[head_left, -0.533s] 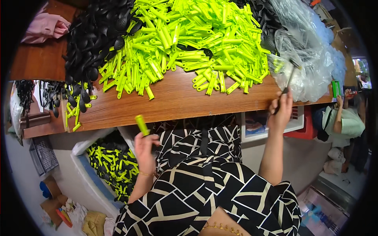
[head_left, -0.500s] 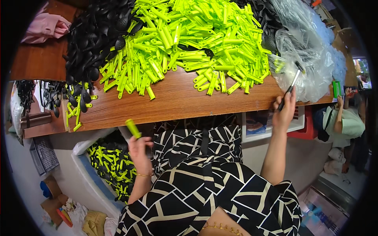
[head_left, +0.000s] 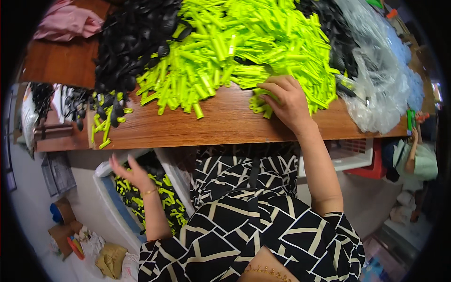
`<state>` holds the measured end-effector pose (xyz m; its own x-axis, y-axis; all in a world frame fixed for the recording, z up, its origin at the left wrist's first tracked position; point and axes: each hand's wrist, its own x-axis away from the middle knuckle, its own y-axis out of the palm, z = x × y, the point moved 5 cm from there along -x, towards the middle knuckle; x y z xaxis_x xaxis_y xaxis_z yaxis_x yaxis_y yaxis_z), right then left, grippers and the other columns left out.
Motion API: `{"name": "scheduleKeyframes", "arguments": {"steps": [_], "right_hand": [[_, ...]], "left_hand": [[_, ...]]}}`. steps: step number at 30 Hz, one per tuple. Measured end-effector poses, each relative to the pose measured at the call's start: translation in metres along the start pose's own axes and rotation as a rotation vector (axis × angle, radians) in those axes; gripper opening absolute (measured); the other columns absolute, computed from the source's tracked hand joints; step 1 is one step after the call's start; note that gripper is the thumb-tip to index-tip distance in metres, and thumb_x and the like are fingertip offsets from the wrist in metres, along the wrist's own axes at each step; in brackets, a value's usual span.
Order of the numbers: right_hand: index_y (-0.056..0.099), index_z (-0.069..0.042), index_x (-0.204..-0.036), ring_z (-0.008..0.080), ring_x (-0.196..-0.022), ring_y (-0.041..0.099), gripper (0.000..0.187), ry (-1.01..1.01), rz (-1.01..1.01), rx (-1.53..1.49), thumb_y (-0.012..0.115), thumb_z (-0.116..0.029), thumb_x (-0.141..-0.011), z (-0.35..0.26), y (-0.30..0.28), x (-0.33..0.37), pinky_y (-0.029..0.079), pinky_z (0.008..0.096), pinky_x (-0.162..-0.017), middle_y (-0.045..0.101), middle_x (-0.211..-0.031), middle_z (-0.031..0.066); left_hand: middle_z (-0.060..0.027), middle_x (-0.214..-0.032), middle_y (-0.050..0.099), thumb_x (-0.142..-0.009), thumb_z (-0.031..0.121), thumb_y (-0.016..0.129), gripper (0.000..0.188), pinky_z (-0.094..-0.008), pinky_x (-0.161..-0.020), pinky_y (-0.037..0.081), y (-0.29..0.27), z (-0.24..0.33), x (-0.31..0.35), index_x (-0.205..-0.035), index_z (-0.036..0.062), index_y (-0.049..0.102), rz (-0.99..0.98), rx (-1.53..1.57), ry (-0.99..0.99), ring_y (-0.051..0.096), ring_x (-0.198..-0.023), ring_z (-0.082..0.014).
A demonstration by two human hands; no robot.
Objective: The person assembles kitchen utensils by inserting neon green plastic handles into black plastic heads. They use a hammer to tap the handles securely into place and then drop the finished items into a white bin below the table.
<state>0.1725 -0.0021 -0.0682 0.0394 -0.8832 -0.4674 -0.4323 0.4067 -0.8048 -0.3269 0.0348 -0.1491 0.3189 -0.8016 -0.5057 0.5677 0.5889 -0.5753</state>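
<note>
My left hand (head_left: 133, 175) is over a bin of mixed pieces, its fingers spread and nothing in them. Lime-green handles and black parts (head_left: 162, 197) fill that bin, which stands below the table's front edge. On the table my right hand (head_left: 285, 101) reaches to the front of a large heap of lime-green plastic handles (head_left: 202, 66). Its fingers are apart and curve down over several handles; the palm side is hidden. A black tool with a metal end (head_left: 352, 91) lies at the plastic bags, to the right of the heap.
Black kitchen utensil heads (head_left: 134, 47) are heaped at the left, and more black pieces (head_left: 345, 42) at the right. Clear plastic bags (head_left: 380, 103) cover the table's right end. A white crate (head_left: 350, 157) stands under the brown table (head_left: 221, 122). Another person (head_left: 416, 155) is at far right.
My left hand has let go of a green handle and moved left over the bin. The right hand has put down the black-handled tool and moved left to the green heap.
</note>
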Motion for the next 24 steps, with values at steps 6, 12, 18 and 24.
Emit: {"name": "scheduleKeyframes", "arguments": {"steps": [6, 12, 18, 24], "right_hand": [[0.07, -0.014, -0.085, 0.0237, -0.086, 0.063, 0.011, -0.003, 0.079, 0.192, 0.078, -0.017, -0.078, 0.004, 0.023, -0.026, 0.046, 0.0389, -0.077, 0.066, -0.085, 0.0009], [0.072, -0.008, -0.095, 0.016, -0.088, 0.065, 0.008, 0.183, 0.181, -0.117, 0.076, -0.012, -0.09, 0.014, 0.003, -0.007, 0.047, 0.0306, -0.077, 0.072, -0.099, 0.003], [0.063, -0.005, -0.112, 0.0075, -0.072, 0.059, 0.015, 0.869, 0.477, -1.17, 0.066, -0.017, -0.103, 0.038, 0.011, 0.049, 0.048, 0.0209, -0.064, 0.073, -0.102, 0.0059], [0.06, -0.004, -0.114, 0.0075, -0.081, 0.063, 0.019, 0.896, 0.49, -1.292, 0.07, -0.004, -0.097, 0.031, -0.002, 0.076, 0.049, 0.0214, -0.07, 0.073, -0.105, 0.0082]], "left_hand": [[-0.0102, -0.151, 0.052, -0.098, 0.015, 0.064, 0.038, -0.0565, -0.124, 0.014, 0.072, 0.114, -0.064, -0.136, 0.01, 0.062, -0.359, -0.028, 0.461, 0.034, -0.149, -0.0381], [-0.0076, -0.144, 0.059, -0.094, 0.018, 0.067, 0.039, -0.0571, -0.121, 0.023, 0.159, 0.133, -0.125, -0.133, 0.0139, 0.063, -0.505, 0.018, 0.434, 0.046, -0.141, -0.0336], [-0.0063, -0.119, 0.067, -0.087, 0.017, 0.073, 0.038, -0.0466, -0.098, 0.044, 0.229, 0.177, -0.144, -0.125, 0.019, 0.069, -0.428, -0.288, 0.723, 0.061, -0.114, -0.0291], [-0.0034, -0.115, 0.07, -0.091, 0.021, 0.069, 0.024, -0.0443, -0.097, 0.044, 0.242, 0.173, -0.153, -0.114, 0.0197, 0.075, -0.317, -0.208, 0.775, 0.063, -0.114, -0.0255]]}}
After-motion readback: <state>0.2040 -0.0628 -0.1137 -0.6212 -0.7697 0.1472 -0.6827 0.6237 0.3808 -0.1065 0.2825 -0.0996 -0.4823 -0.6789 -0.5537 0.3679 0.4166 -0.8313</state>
